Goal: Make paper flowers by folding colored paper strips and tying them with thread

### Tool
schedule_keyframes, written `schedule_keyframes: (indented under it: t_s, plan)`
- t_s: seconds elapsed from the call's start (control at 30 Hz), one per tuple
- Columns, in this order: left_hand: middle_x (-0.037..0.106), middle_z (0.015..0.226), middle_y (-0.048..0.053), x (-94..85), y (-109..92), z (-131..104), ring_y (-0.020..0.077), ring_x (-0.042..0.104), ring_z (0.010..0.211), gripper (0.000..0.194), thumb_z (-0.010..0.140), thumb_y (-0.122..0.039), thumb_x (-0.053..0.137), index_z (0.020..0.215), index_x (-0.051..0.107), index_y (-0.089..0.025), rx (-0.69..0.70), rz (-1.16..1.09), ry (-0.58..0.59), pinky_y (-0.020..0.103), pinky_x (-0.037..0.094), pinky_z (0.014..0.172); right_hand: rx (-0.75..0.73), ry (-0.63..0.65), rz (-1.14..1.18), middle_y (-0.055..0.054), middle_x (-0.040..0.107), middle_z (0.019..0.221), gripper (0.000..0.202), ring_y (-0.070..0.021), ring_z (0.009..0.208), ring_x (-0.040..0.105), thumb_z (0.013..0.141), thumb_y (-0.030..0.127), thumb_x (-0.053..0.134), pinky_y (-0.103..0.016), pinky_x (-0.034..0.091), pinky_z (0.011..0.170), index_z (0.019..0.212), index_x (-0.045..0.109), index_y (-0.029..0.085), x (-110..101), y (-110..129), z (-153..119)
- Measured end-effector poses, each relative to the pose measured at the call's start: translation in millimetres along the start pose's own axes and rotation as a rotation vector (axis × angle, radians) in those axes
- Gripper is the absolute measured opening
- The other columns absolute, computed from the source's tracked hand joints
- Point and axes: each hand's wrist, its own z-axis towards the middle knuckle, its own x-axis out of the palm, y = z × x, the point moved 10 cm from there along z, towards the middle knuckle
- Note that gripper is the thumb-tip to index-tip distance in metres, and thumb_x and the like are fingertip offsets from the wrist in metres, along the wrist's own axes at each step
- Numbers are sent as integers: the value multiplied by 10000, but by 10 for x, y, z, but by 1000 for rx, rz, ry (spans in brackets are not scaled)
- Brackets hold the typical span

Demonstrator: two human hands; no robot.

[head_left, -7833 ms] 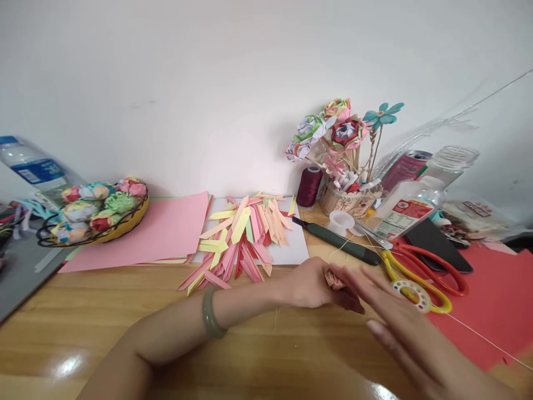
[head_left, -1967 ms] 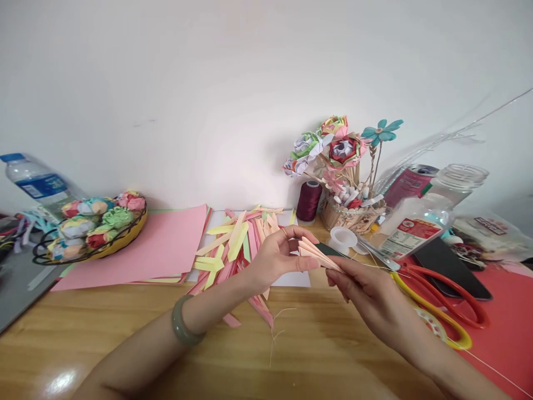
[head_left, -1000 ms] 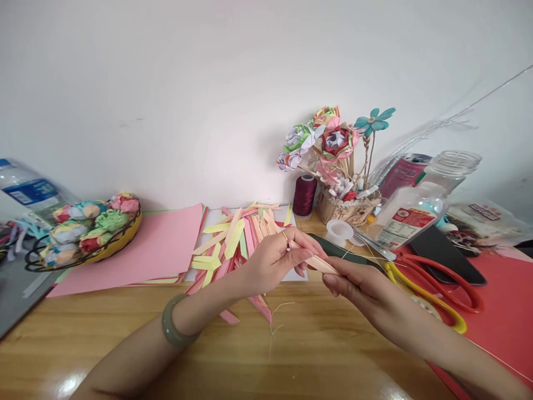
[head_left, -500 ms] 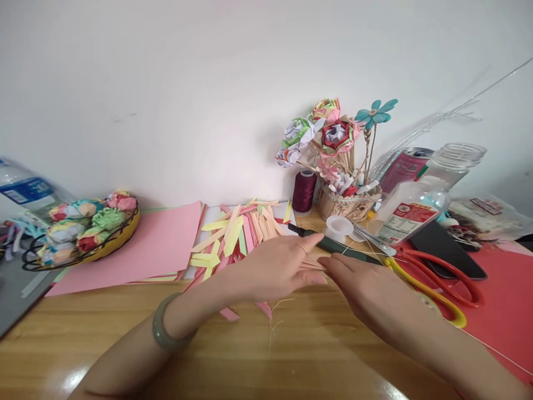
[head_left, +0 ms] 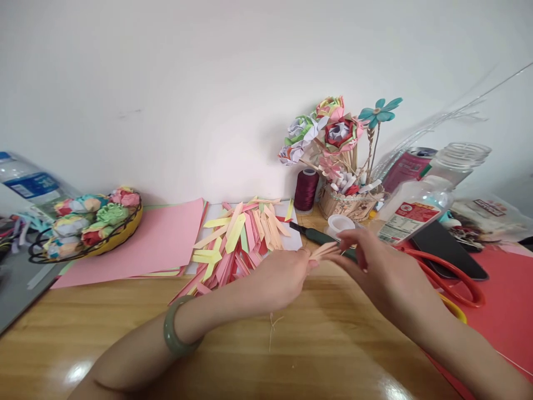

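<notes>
Peach paper strips [head_left: 323, 251], gripped by the left hand [head_left: 283, 282], extend lengthwise to the right hand [head_left: 385, 275], its grip unclear.

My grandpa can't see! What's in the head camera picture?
The left hand holds folded peach paper, the right hand at its other end, over a wooden table. Behind lie colorful paper strips, with paper flowers to the right.

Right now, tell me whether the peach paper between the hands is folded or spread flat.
Folded: the peach paper shows narrow, layered edges bunched together between the left hand and right hand.
</notes>
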Motion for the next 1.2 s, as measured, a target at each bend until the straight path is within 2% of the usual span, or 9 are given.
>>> schedule_keyframes:
  t_s: [0.1, 0.2, 0.27, 0.37, 0.5, 0.6, 0.77, 0.97, 1.2]
  plan:
    - [571, 772, 49, -78, 66, 10, 160, 539, 653, 400, 891, -374, 176, 921, 509, -156, -78, -237, -39, 284, 424, 601, 28, -119, 169, -145, 547, 1084, 537, -246, 920, 575, 801, 472, 476, -372, 494, 721, 1217, 360, 154, -82, -15, 3]
    - [534, 725, 23, -55, 81, 33, 142, 514, 643, 443, 883, -434, 153, 883, 501, -160, -109, -404, -60, 275, 420, 619, -89, -93, 213, -195, 302, 1343, 820, -305, 1213, 347, 741, 468, 556, -470, 398, 915, 1356, 125, 139, 59, 189, -41]
    - [531, 720, 25, -1, 79, 44, 141, 506, 652, 469, 877, -462, 146, 867, 499, -154, -115, -480, -71, 280, 419, 643, -145, -70, 142, -211, 169, 1405, 881, -325, 1281, 214, 741, 431, 563, -511, 348, 950, 1377, 37, 122, 188, 315, -93]
    - [560, 794, 45, 104, 75, 40, 150, 514, 711, 420, 878, -447, 194, 867, 495, -153, -122, -539, -74, 290, 419, 688, -153, -85, 21, -215, 68, 1431, 794, -330, 1304, 131, 793, 266, 491, -529, 324, 959, 1386, -13, 113, 316, 381, -153]
    - [578, 842, 66, 209, 117, 4, 162, 524, 736, 333, 875, -399, 254, 887, 479, -152, -171, -579, -79, 291, 424, 677, -106, -73, -2, -169, 87, 1442, 730, -300, 1295, 188, 789, 102, 374, -501, 386, 922, 1395, -27, 171, 418, 322, -173]
    - [576, 831, 68, 216, 141, -20, 169, 530, 730, 296, 871, -374, 265, 878, 467, -157, -200, -589, -108, 295, 424, 655, -94, -33, 43, -179, 123, 1431, 751, -306, 1260, 275, 774, 115, 391, -478, 446, 864, 1396, -28, 168, 464, 300, -173]
    - [563, 774, 54, 229, 143, -38, 161, 516, 683, 281, 870, -358, 260, 824, 460, -166, -208, -570, -130, 299, 418, 627, -140, -5, 51, -192, 16, 1445, 845, -342, 1292, 175, 715, 163, 451, -491, 395, 924, 1389, -55, 109, 470, 392, -191]
    - [569, 798, 57, 316, 139, -39, 155, 524, 690, 271, 874, -343, 269, 889, 470, -162, -177, -676, -98, 294, 432, 648, -114, -52, 146, -207, 128, 1404, 871, -315, 1277, 230, 671, 121, 497, -461, 423, 893, 1391, 8, 128, 433, 367, -182]
    - [582, 895, 70, 249, 94, -36, 182, 540, 806, 259, 868, -301, 287, 959, 487, -164, -149, -638, -133, 321, 426, 746, -138, 19, 141, -208, 45, 1428, 906, -334, 1281, 211, 639, 163, 553, -474, 429, 877, 1383, 37, 134, 452, 418, -173]
